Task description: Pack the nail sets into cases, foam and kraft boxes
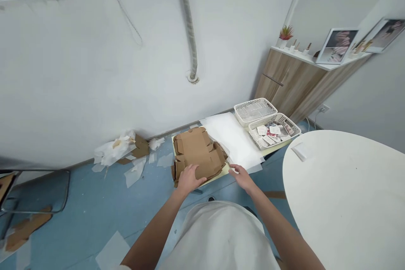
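Note:
A stack of flat brown cardboard box blanks (198,152) lies on a low pale yellow table (221,174). My left hand (189,178) rests on the near edge of the stack, fingers curled over the top blank. My right hand (241,174) is at the table's near edge, just right of the stack, beside the sheets of white paper (232,139); its fingers are loosely bent and seem to hold nothing.
Two white plastic baskets stand at the table's right end: one with clear items (255,111), one with small packets (274,130). A round white table (344,194) is at right. Torn paper and cardboard scraps (122,149) litter the blue floor. A wooden cabinet (294,86) stands behind.

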{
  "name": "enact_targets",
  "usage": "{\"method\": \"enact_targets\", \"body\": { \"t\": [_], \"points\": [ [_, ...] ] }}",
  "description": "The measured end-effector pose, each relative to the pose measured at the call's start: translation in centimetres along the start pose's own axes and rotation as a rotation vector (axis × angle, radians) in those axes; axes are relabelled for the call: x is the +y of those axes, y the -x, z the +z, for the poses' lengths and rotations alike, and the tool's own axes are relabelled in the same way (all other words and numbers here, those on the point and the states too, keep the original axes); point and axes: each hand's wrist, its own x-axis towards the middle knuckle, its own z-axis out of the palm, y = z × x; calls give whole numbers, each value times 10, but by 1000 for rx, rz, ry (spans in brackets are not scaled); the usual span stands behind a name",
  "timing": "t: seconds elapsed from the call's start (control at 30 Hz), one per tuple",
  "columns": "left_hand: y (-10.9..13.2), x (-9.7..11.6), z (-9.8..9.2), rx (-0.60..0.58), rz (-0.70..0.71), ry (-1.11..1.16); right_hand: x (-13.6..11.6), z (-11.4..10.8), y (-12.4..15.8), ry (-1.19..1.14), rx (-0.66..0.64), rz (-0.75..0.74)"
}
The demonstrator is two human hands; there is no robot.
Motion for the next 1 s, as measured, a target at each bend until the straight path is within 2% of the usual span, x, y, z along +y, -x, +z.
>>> {"method": "enact_targets", "body": {
  "t": [0.1, 0.23, 0.4, 0.53, 0.63, 0.7, 0.83, 0.9, 1.0],
  "points": [
    [-1, -16, -1, -56, 1, -18, -13, 12, -16, 156, 63, -74],
    [1, -28, 2, -117, 4, 11, -30, 21, -32, 389, 43, -125],
    [9, -32, 7, -117, 30, 99, -50, 28, -46, 558, 38, -137],
    [13, -29, 9, -59, 41, 129, -77, 34, -53, 549, 68, -195],
    [11, -26, 8, 20, 77, 141, -95, 35, -53, 445, 133, -253],
    [8, -25, 7, 41, 89, 158, -101, 34, -48, 453, 180, -285],
    [3, -27, 1, 26, 79, 175, -93, 40, -24, 568, 280, -435],
    [3, -29, -2, 26, 76, 160, -82, 49, -9, 563, 173, -486],
    [5, -32, -10, 51, 103, 155, -63, 63, 5, 514, -105, -461]
  ]
}}
